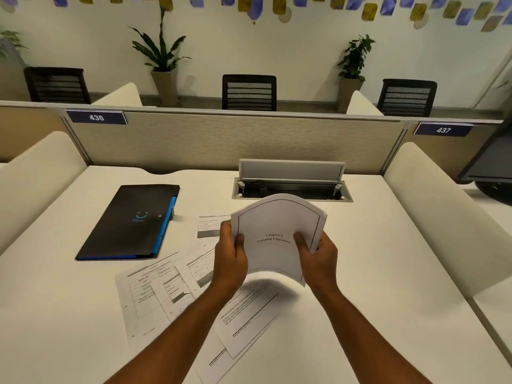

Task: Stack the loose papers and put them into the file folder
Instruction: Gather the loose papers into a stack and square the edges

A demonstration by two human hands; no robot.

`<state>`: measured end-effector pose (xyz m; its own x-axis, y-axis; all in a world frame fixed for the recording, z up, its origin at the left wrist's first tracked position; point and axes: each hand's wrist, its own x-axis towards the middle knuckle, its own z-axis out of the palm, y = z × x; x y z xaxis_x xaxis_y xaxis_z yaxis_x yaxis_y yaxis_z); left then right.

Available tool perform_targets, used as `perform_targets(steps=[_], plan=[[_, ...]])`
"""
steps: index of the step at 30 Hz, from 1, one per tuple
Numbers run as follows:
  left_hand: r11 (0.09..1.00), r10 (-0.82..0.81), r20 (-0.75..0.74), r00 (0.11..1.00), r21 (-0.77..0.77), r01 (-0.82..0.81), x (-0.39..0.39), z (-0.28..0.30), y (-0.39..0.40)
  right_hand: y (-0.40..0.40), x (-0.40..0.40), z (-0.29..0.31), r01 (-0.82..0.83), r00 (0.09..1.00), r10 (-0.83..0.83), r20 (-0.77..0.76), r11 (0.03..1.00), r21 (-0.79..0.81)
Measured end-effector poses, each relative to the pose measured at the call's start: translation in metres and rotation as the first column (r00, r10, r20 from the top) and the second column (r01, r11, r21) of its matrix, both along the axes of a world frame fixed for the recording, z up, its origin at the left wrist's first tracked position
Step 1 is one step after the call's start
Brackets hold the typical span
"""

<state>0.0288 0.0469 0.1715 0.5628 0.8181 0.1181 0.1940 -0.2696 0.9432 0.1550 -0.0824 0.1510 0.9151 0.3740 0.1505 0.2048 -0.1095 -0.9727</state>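
The white desk [374, 273] carries a closed black file folder with blue edging [130, 221] at left; loose printed sheets [155, 289] lie partly hidden under the forearms; a curved white paper bundle [277, 225], its lower edge blurred, is gripped above them by left hand [231, 254] and right hand [318, 257], thumbs on top, fingers hidden behind.

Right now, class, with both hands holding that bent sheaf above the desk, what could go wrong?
The held papers bow between the left hand and right hand; they may crease or slip. Loose sheets lie overlapped and skewed, so some could be missed. The file folder lies closed, needing a free hand.
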Motion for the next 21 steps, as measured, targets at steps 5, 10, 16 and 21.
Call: perform_targets(steps=[5, 10, 16, 21], plan=[[0.998, 0.033, -0.085, 0.996, -0.057, -0.038, -0.009, -0.023, -0.002, -0.003, -0.009, -0.026, -0.029, 0.996, 0.021, -0.091, 0.996, -0.085], [0.994, 0.034, -0.112, 0.993, -0.097, -0.045, -0.017, -0.036, 0.0, -0.005, -0.016, -0.032, -0.025, 0.991, 0.015, -0.136, 0.997, -0.072], [0.991, -0.036, -0.167, 0.985, -0.136, 0.013, -0.024, -0.045, -0.002, -0.008, -0.013, -0.045, -0.062, 0.989, 0.037, -0.143, 0.983, -0.172], [0.987, -0.018, -0.208, 0.978, -0.16, -0.016, -0.017, -0.041, 0.012, -0.012, 0.006, -0.037, -0.111, 0.99, 0.091, -0.107, 0.974, -0.195]])
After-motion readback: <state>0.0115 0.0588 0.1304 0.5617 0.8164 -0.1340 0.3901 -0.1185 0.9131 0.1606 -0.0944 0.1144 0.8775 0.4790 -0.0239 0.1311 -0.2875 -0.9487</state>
